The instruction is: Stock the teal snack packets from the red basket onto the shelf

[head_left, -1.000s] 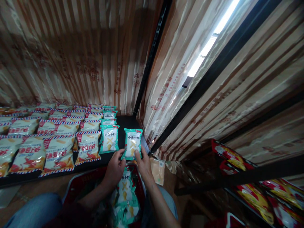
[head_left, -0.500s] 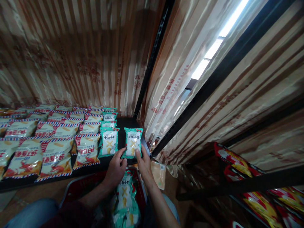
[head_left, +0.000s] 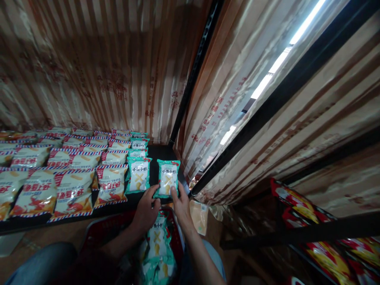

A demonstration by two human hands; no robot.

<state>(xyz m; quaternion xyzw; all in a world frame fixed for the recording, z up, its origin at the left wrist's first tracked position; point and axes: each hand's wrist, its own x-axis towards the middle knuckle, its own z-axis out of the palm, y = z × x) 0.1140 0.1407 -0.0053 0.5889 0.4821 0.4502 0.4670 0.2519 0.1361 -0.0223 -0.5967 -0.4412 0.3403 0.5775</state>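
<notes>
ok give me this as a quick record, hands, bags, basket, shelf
left hand: fingers at the lower left edge of the green bag
right hand: on the same bag, thumb on its lower front
green row: just left of that bag, one behind another
white bags: in rows farther left
black shelf: under the rows
red basket: below the hands, more green bags inside
far right: red and yellow bags
</notes>
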